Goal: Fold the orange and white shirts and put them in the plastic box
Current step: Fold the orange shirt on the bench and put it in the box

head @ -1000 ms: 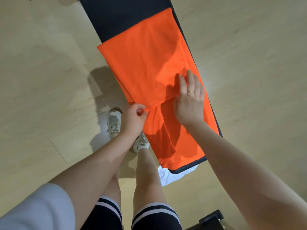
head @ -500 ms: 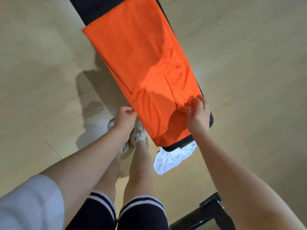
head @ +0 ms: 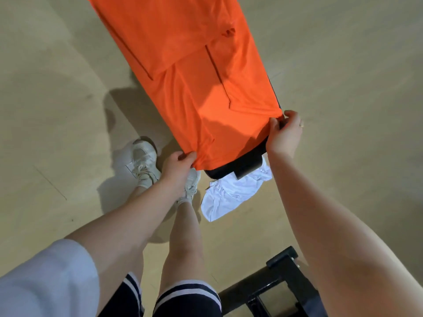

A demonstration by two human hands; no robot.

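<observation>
Since a second ago the two hands have been shifted from the middle of the orange shirt (head: 190, 72) down to its near end: the right hand (head: 285, 135), which was then laid flat on the cloth, is now seen pinching the near right corner between thumb and curled fingers, and the left hand (head: 177, 167), which was then gripping a fold at the left edge, is now closed on the near left corner in the same way. The side panels are seen already turned in over the body of the garment, so the lengthwise folds may be judged done, and the hold on both near corners suggests that the end is about to be carried up and away to halve the length. The orange shirt is spread on the narrow black bench (head: 242, 167), covering it almost from one long edge to the other and hanging slightly over the left edge; its long axis is laid along the length of the bench, running from the near end by the person's feet up and slightly leftward out of the top of the view, so the far end cannot be made out. The white shirt (head: 229, 197) is left crumpled on the floor (head: 57, 110) just below the near end of the bench, untouched and unfolded. The plastic box is not shown.
</observation>
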